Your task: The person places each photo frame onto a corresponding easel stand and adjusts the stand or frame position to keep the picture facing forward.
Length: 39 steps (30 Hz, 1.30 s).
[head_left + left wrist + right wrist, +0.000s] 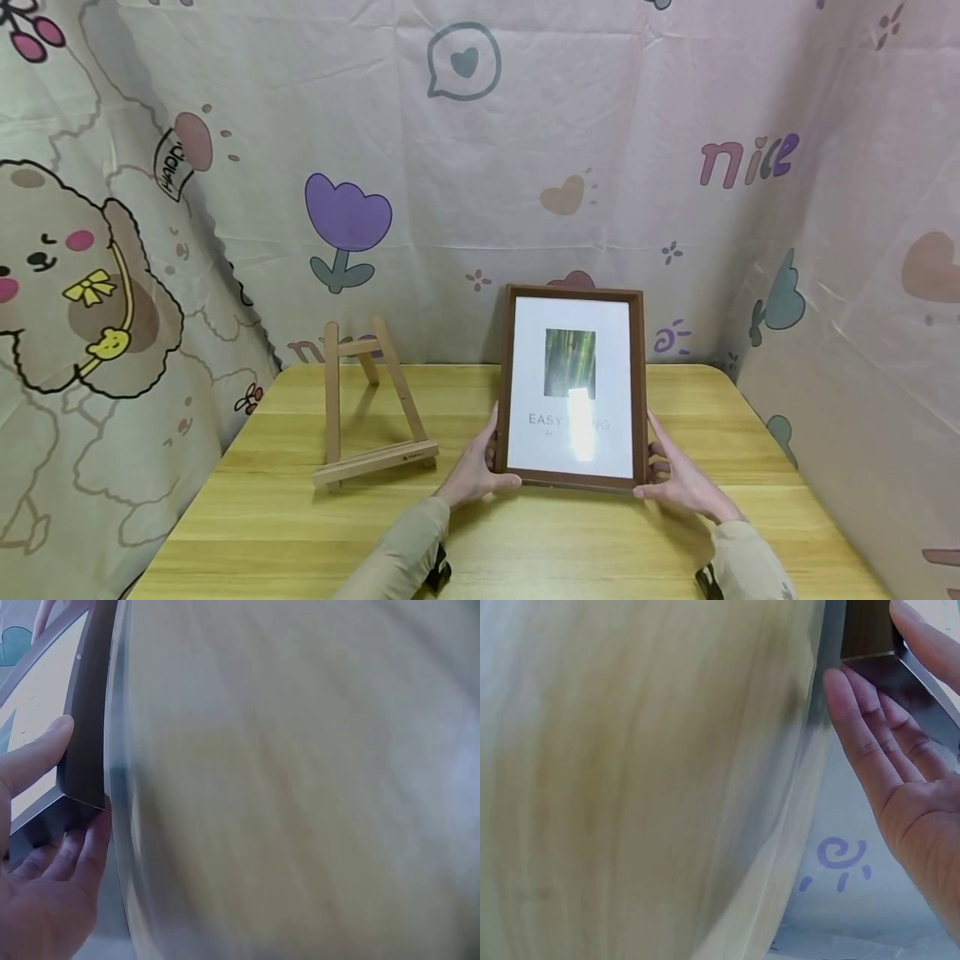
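Observation:
A brown picture frame (pixel 570 367) stands nearly upright over the table, its glazed front toward me. Behind the glass is a white sheet with a green bamboo picture and partly glared-over lettering. My left hand (pixel 480 468) grips its lower left corner. In the left wrist view that thumb (pixel 56 739) lies on the front edge while the fingers support the side. My right hand (pixel 678 479) holds the lower right corner, thumb in front; its fingers (pixel 866 724) touch the frame's side (pixel 892 679) in the right wrist view.
To the left of the picture frame, a small wooden easel (pixel 375 465) stands on the light wood table (pixel 585 550). A printed cloth (pixel 465 167) with cartoon drawings hangs behind the table and along both sides.

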Tool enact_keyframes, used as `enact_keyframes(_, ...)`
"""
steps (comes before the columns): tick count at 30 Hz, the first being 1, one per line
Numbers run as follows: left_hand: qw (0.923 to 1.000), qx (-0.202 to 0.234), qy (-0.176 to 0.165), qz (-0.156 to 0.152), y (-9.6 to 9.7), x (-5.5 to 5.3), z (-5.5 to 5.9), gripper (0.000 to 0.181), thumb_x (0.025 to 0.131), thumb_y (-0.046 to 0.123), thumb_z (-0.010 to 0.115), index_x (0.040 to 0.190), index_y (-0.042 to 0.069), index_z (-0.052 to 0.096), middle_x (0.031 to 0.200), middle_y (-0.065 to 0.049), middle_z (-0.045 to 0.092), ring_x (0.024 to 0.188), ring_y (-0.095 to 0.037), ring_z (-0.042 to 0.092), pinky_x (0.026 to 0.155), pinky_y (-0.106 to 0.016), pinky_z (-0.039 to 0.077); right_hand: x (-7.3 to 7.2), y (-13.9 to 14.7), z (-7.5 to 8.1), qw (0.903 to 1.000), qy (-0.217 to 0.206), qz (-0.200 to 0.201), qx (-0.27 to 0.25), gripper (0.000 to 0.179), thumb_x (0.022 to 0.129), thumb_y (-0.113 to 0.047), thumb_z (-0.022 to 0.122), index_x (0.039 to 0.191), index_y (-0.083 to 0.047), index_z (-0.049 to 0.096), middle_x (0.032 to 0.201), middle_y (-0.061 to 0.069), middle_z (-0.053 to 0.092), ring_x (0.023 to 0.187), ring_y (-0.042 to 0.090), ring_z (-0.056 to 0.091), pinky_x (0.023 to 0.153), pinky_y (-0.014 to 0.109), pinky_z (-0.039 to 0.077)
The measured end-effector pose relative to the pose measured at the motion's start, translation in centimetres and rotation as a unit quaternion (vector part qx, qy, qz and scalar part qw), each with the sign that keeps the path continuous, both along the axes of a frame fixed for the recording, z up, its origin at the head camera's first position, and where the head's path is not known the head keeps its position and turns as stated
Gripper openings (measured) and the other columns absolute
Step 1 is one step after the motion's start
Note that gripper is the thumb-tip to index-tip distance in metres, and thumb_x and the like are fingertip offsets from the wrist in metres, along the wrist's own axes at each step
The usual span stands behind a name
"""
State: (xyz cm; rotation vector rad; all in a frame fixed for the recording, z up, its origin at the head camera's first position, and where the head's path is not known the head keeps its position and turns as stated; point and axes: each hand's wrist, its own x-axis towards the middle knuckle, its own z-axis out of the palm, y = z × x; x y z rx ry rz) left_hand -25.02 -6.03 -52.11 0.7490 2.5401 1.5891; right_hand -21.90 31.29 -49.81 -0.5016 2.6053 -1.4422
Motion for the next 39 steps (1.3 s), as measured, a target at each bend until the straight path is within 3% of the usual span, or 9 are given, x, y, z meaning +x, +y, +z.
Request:
enact_keyframes(3,0.9999,-0.003,0.007,0.009,0.0,0.0,0.2,0.126,0.075,0.017,0.089,0.163,0.013,-0.002,0.168,-0.022,0.014,0.129,-0.045,0.05,0.106,-0.057,0.048,0.0,-0.2,0.1,0.9993,0.029,-0.014,0.021,0.133,0.075,-0.005,0.085,0.162,-0.019,-0.014,0.146,0.054,0.02,0.121,0.068,0.047,0.091,0.049,0.06)
enact_keyframes(7,0.9998,-0.004,0.006,0.021,-0.1,0.1,0.5,0.125,0.075,0.017,0.088,0.163,0.015,-0.001,0.17,-0.017,0.013,0.116,-0.041,0.056,0.098,-0.051,0.054,-0.1,-0.6,0.2,0.9978,0.037,-0.035,0.042,0.133,0.075,-0.009,0.086,0.162,-0.02,-0.013,0.155,0.049,0.005,0.129,0.07,0.037,0.099,0.062,0.051)
enact_keyframes(9,0.9997,0.004,0.006,0.022,-0.1,0.2,0.7,0.124,0.075,0.017,0.088,0.163,0.016,0.001,0.17,-0.013,0.01,0.137,-0.04,0.044,0.111,-0.053,0.046,-0.2,-0.8,0.3,0.9979,0.031,-0.041,0.04,0.134,0.074,-0.008,0.086,0.162,-0.022,-0.014,0.157,0.046,0.003,0.128,0.069,0.039,0.098,0.062,0.051)
enact_keyframes(14,0.9995,0.01,0.016,0.026,-0.4,0.2,0.8,0.123,0.076,0.018,0.088,0.164,0.021,0.002,0.171,-0.01,0.01,0.147,-0.04,0.034,0.115,-0.054,0.042,-0.3,-1.2,0.5,0.998,0.032,-0.043,0.034,0.134,0.075,-0.007,0.086,0.162,-0.021,-0.014,0.159,0.043,0.001,0.125,0.07,0.042,0.094,0.06,0.055)
enact_keyframes(18,0.9993,0.011,0.014,0.033,-0.6,0.2,0.9,0.124,0.076,0.017,0.088,0.164,0.021,0.001,0.17,-0.01,0.016,0.115,-0.037,0.055,0.095,-0.042,0.056,-0.5,-1.4,0.5,0.9976,0.045,-0.041,0.033,0.133,0.076,-0.009,0.086,0.162,-0.022,-0.014,0.16,0.042,0.0,0.127,0.07,0.038,0.093,0.06,0.056)
enact_keyframes(20,0.9991,0.008,0.017,0.038,-0.7,0.2,1.0,0.124,0.076,0.018,0.088,0.164,0.021,0.001,0.17,-0.011,0.016,0.12,-0.035,0.054,0.096,-0.036,0.056,-0.6,-1.6,0.5,0.9973,0.055,-0.037,0.031,0.132,0.076,-0.009,0.086,0.162,-0.022,-0.014,0.16,0.042,-0.001,0.127,0.071,0.038,0.092,0.06,0.056)
enact_keyframes(27,0.9985,0.026,0.013,0.046,-1.0,0.4,1.5,0.123,0.077,0.017,0.088,0.164,0.019,0.0,0.169,-0.019,0.018,0.094,-0.025,0.053,0.075,-0.023,0.053,-0.7,-2.2,0.5,0.9961,0.08,-0.036,0.007,0.127,0.079,-0.006,0.083,0.162,-0.019,-0.011,0.16,0.043,0.006,0.125,0.07,0.041,0.088,0.055,0.059)
enact_keyframes(33,0.9976,0.024,0.032,0.056,-1.3,0.4,1.9,0.122,0.077,0.018,0.088,0.163,0.013,0.002,0.168,-0.021,0.015,0.137,-0.042,0.045,0.086,-0.027,0.055,-0.8,-2.8,0.9,0.9947,0.087,-0.052,0.019,0.126,0.079,-0.007,0.083,0.163,-0.023,-0.01,0.162,0.039,0.004,0.133,0.069,0.033,0.099,0.067,0.049)
enact_keyframes(39,0.997,0.025,0.037,0.062,-1.6,0.6,2.3,0.122,0.078,0.02,0.088,0.164,0.016,0.002,0.169,-0.018,0.014,0.135,-0.043,0.047,0.089,-0.032,0.056,-1.1,-3.2,1.1,0.9949,0.089,-0.046,-0.005,0.124,0.08,-0.005,0.081,0.163,-0.025,-0.008,0.159,0.043,0.012,0.129,0.068,0.039,0.099,0.066,0.049)
